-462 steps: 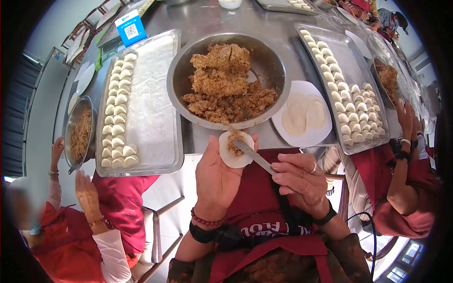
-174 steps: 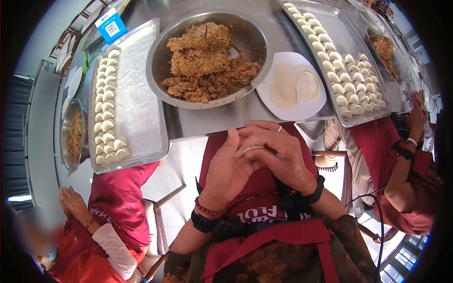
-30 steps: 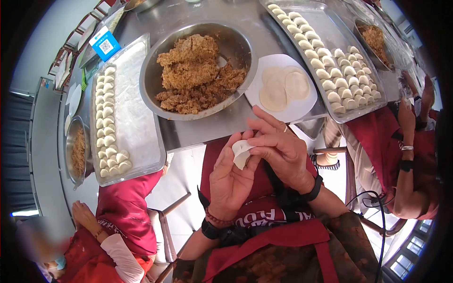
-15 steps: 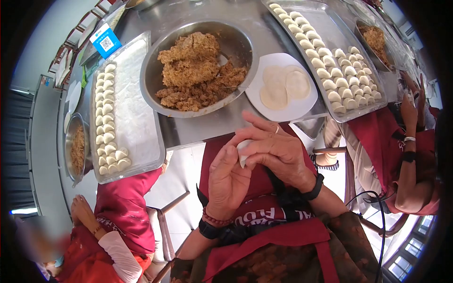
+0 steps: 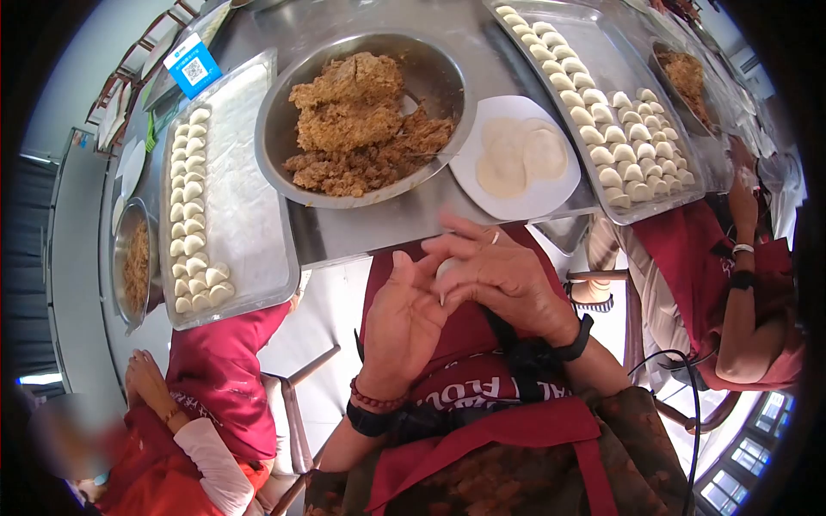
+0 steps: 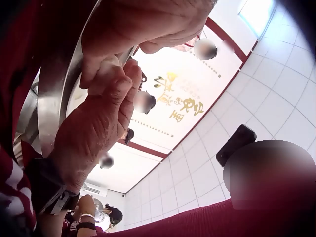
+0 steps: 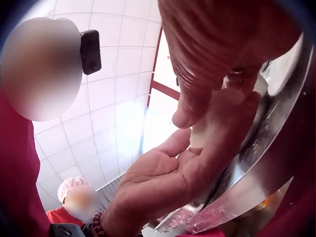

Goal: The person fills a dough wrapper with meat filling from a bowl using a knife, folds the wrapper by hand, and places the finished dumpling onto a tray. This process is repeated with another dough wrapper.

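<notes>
A white dumpling (image 5: 446, 267) sits between both hands in front of the table edge, mostly covered by fingers. My right hand (image 5: 514, 288) pinches it from the right with thumb and forefinger, other fingers raised. From the left, my left hand (image 5: 403, 318) holds it at its fingertips, palm turned up and thumb raised in the head view. Pale dough (image 6: 106, 70) shows between the hands in the left wrist view. The right wrist view shows a strip of the dumpling (image 7: 198, 137) above the left fingers. Round wrappers (image 5: 502, 172) lie on a white plate (image 5: 482, 199) beyond the right hand.
A steel bowl (image 5: 469, 95) of brown filling (image 5: 348, 103) stands at the table's front. Trays of dumplings flank it, one left (image 5: 245, 284) and one right (image 5: 621, 52). A blue QR-code sign (image 5: 194, 67) stands behind the left tray. People sit on both sides.
The spoon and flat filled wrapper of the earliest frame are gone from the hands; the wrapper is now folded. Over the last second the fingers have closed further over the dumpling, hiding more of it.
</notes>
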`<state>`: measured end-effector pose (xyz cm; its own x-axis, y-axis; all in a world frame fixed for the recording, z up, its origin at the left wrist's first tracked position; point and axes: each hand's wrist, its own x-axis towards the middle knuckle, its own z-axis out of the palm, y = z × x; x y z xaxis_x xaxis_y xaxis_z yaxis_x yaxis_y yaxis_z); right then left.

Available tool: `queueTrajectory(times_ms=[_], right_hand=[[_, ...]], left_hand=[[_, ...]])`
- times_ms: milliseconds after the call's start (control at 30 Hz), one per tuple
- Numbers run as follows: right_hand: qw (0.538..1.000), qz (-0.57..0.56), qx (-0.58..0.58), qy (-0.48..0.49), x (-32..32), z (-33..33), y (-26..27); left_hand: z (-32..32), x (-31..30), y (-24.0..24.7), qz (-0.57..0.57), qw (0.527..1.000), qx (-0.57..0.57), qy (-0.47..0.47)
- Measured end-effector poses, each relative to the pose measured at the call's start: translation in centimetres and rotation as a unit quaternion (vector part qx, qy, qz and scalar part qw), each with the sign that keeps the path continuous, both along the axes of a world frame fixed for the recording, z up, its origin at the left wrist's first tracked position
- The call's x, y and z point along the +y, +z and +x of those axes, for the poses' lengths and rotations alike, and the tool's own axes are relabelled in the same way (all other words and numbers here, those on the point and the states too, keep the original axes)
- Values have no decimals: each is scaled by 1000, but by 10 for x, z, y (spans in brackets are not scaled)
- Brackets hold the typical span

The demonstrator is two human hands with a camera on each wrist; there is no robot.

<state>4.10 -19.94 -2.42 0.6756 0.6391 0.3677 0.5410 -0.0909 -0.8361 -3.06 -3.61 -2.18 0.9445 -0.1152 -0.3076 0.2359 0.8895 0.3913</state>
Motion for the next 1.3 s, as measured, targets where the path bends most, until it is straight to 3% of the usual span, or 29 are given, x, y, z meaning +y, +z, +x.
queueTrajectory(times_ms=[67, 200, 367, 500, 567, 900, 1000, 1300], right_hand=[[1000, 0, 12, -2, 1, -1, -7], [999, -12, 35, 0, 2, -2, -8], [998, -48, -21, 18, 4, 0, 2], [995, -62, -56, 51, 1, 1, -1], [995, -70, -42, 60, 1, 1, -4], [995, -46, 65, 62, -3, 0, 0], [997, -46, 11, 65, -3, 0, -4], [996, -54, -12, 66, -4, 0, -11]], left_hand=[[-1, 2, -9, -46, 999, -23, -10], [1, 2, 2, -24, 1000, 2, -11], [3, 6, 5, 37, 998, 25, -42], [4, 10, -2, 19, 996, -16, -84], [3, 6, 3, 53, 995, 31, -83], [5, 10, 4, 67, 993, 25, -99], [6, 8, 4, 73, 992, 26, -100], [6, 10, -3, 78, 990, 23, -112]])
